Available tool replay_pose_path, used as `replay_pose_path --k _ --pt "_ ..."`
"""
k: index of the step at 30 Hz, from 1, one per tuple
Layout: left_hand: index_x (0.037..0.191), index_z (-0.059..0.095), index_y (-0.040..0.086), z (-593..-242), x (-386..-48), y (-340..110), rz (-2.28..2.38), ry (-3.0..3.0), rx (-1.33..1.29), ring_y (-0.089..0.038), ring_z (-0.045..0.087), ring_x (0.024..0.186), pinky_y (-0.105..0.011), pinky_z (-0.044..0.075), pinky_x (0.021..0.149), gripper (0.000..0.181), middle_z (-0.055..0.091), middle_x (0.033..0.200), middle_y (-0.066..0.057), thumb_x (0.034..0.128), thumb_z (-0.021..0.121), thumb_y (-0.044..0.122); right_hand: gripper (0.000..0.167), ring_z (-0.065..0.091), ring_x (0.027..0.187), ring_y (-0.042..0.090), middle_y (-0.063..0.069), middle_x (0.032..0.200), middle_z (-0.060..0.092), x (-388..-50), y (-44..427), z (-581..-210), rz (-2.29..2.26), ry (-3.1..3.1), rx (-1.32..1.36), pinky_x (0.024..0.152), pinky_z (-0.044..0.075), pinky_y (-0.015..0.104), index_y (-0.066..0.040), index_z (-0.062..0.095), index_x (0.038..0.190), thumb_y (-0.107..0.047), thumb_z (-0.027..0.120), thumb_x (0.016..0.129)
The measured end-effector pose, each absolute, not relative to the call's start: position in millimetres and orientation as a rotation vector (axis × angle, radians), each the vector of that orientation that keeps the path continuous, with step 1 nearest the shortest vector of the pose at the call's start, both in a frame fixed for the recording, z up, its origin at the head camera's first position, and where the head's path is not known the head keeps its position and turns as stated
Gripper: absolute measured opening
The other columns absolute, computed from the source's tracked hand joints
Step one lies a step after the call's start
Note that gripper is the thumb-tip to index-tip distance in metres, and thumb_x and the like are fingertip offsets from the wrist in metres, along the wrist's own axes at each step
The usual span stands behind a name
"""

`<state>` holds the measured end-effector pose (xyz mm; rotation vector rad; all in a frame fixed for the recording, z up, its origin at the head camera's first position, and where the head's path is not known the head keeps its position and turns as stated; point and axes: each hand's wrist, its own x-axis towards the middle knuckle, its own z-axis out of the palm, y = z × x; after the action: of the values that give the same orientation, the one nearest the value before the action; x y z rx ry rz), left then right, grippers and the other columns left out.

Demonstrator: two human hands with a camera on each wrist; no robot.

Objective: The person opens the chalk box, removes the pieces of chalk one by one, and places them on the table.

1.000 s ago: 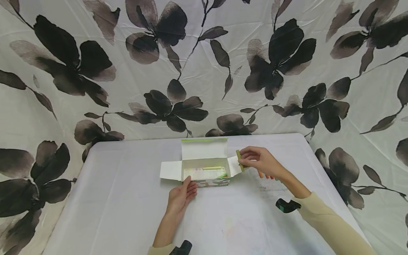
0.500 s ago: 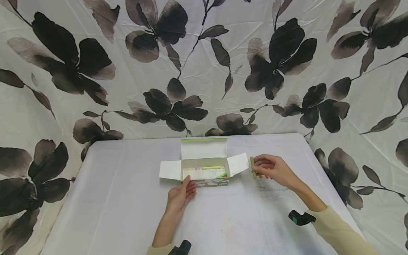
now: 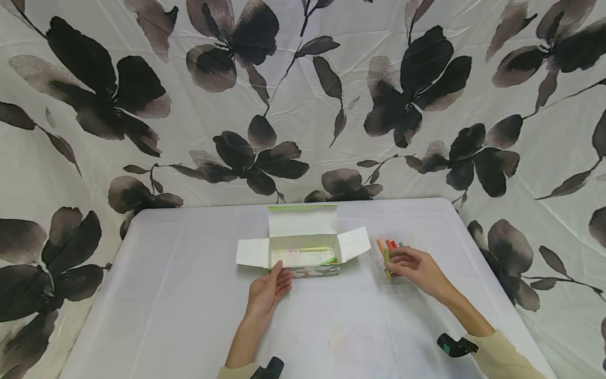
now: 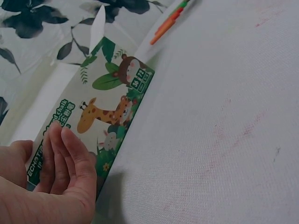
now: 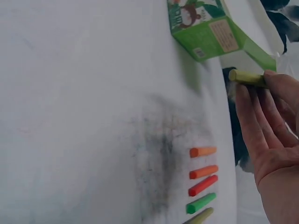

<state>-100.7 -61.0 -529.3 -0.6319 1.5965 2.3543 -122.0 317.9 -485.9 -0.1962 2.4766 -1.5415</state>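
An open white-lined chalk box with cartoon animals on its front stands on the table. My left hand holds its front wall near the left corner, thumb at the rim and fingers along the outside face. Inside lie a yellow-green chalk stick and a green chalk stick. To the right of the box, my right hand pinches an olive-green chalk stick between thumb and fingertips. Beside it a row of chalk holds orange, red and green sticks, partly hidden by the hand.
The box's side flaps spread outward and its lid stands up behind. A white cloth covers the table, with grey chalk smudges near the row. A floral curtain hangs behind the far edge.
My right hand has moved right and toward me, away from the box's right flap to the chalk row, with the olive-green chalk stick still pinched. The left hand and box stay put.
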Motion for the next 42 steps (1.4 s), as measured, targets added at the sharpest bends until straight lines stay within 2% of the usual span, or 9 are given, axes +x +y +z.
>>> replay_pose_path --k 7,13,21,33,42 --pt "0.117 0.065 -0.011 -528.8 -101.1 -59.8 2.349 1.601 -0.644 -0.015 0.072 0.093 -0.022 0.06 0.082 0.052 0.074 0.098 -0.008 0.1011 0.067 0.038 0.042 0.07 0.097 0.011 0.016 0.111 0.07 -111.5 322.6 -501.0 -1.595 2.403 -0.176 0.083 0.059 0.023 0.01 0.059 0.128 -0.015 0.073 0.097" --pt "0.116 0.065 -0.01 -528.9 -101.7 -59.6 2.348 1.596 -0.644 -0.015 0.072 0.092 -0.023 0.061 0.082 0.052 0.074 0.098 -0.008 0.1001 0.069 0.039 0.043 0.07 0.095 0.01 0.015 0.11 0.07 -105.8 326.0 -512.4 -1.553 2.414 -0.113 0.081 0.059 0.022 0.01 0.059 0.128 -0.016 0.073 0.097" --pt "0.114 0.065 -0.011 -526.9 -100.9 -58.8 2.362 1.592 -0.601 -0.016 0.071 0.091 -0.022 0.06 0.081 0.053 0.073 0.098 -0.01 0.1002 0.068 0.04 0.039 0.072 0.091 0.016 0.019 0.107 0.071 -99.9 326.3 -523.3 -1.581 2.404 -0.115 0.077 0.062 0.027 0.013 0.06 0.124 -0.011 0.074 0.096" --pt "0.115 0.064 -0.01 -526.6 -101.2 -60.0 2.35 1.592 -0.622 -0.016 0.07 0.091 -0.022 0.06 0.081 0.052 0.073 0.099 -0.009 0.1 0.068 0.04 0.025 0.069 0.075 0.012 0.007 0.089 0.072 -101.0 312.1 -531.7 -1.388 2.695 -0.184 0.06 0.061 0.027 0.006 0.069 0.108 -0.007 0.079 0.091" --pt "0.115 0.064 -0.01 -526.5 -99.4 -61.2 2.349 1.589 -0.627 -0.016 0.07 0.091 -0.022 0.06 0.082 0.052 0.072 0.098 -0.009 0.1006 0.068 0.039 0.019 0.068 0.078 0.015 0.004 0.09 0.071 -103.1 307.3 -522.4 -1.271 2.777 -0.173 0.061 0.057 0.024 0.003 0.07 0.109 -0.01 0.074 0.096"
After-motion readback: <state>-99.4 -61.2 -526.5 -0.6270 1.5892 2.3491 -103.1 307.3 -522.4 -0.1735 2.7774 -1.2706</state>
